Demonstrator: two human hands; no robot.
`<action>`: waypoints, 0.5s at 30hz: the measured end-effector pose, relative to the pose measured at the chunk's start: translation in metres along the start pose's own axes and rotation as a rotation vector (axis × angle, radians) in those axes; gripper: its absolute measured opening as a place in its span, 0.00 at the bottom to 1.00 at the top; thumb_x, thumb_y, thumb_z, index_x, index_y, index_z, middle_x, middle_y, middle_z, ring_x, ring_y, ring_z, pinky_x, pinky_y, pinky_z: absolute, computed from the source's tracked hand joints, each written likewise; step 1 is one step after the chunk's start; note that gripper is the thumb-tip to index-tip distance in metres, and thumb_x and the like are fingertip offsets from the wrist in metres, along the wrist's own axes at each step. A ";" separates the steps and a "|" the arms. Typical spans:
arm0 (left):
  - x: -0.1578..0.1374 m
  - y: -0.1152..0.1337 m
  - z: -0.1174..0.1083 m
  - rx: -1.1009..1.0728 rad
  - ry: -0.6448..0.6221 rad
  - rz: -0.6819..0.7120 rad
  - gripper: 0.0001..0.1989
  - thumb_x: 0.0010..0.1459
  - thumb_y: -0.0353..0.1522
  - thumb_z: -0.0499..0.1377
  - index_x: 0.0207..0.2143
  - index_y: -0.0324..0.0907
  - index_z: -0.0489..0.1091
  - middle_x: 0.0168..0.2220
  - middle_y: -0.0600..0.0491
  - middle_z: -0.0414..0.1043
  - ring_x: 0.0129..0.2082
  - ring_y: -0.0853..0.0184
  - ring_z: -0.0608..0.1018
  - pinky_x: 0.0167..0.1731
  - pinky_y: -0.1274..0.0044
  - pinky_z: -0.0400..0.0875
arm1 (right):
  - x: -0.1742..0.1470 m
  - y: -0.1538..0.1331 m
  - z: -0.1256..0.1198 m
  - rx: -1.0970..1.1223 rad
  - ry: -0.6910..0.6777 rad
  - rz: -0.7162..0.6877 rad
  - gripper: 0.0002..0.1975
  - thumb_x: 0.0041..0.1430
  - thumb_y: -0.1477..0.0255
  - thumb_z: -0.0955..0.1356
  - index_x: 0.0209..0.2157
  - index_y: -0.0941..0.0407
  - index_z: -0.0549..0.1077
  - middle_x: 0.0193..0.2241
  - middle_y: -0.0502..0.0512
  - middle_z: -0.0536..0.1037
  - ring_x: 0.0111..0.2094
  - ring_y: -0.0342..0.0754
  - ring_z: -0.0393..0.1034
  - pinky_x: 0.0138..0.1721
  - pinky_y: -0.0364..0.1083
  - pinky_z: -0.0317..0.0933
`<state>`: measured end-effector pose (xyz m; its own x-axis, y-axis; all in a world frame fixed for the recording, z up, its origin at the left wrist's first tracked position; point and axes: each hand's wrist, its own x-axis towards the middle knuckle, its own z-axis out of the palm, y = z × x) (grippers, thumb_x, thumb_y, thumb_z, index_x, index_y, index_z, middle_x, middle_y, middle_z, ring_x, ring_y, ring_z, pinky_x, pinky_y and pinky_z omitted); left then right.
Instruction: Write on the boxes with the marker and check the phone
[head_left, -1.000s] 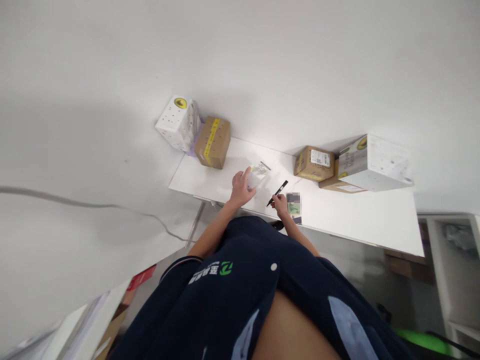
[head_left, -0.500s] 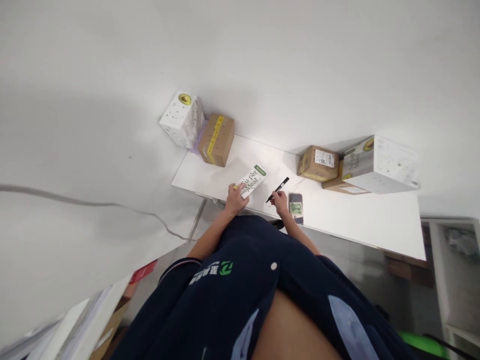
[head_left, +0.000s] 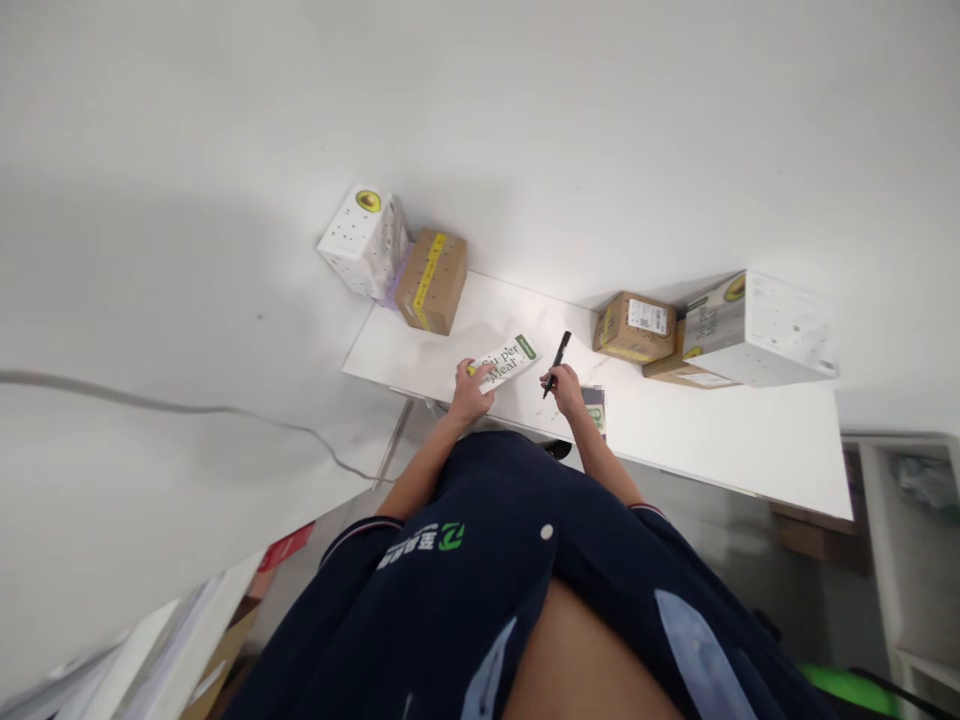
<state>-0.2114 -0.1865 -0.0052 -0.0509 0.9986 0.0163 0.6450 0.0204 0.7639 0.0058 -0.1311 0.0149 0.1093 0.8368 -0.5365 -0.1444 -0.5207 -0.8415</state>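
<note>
Over the white table's front edge, my left hand (head_left: 471, 392) grips the left end of a small white box (head_left: 511, 362) printed "Su-per Meal", with a green band at its far right end. My right hand (head_left: 565, 388) is closed around a black marker pen (head_left: 557, 362), which stands steeply with its tip pointing down toward the tabletop. A gap separates the pen from the box. Partly hidden behind my right wrist lies a phone (head_left: 595, 394) with a green banknote on its back.
At the table's (head_left: 765, 430) back left stand a white box (head_left: 356, 240) and a brown carton (head_left: 433, 280) with yellow tape. On the right are a small labelled carton (head_left: 636, 327), a flat carton and a large white box (head_left: 780, 330). A wall rises behind.
My right hand has moved slightly up with the pen, which now stands steeper, and my forearm covers more of the phone. The small box has turned slightly clockwise in my left hand.
</note>
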 end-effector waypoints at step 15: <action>0.000 0.003 -0.004 -0.562 0.037 -0.698 0.35 0.58 0.37 0.60 0.67 0.48 0.53 0.57 0.43 0.67 0.38 0.68 0.77 0.35 0.75 0.76 | 0.026 -0.005 0.014 -0.296 0.069 -0.177 0.12 0.51 0.65 0.69 0.37 0.55 0.71 0.27 0.45 0.71 0.22 0.38 0.62 0.24 0.39 0.66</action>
<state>-0.2131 -0.1866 -0.0004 -0.3229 0.7653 -0.5569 -0.0104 0.5855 0.8106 -0.0047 -0.1044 0.0064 0.1749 0.9101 -0.3755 0.1734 -0.4039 -0.8982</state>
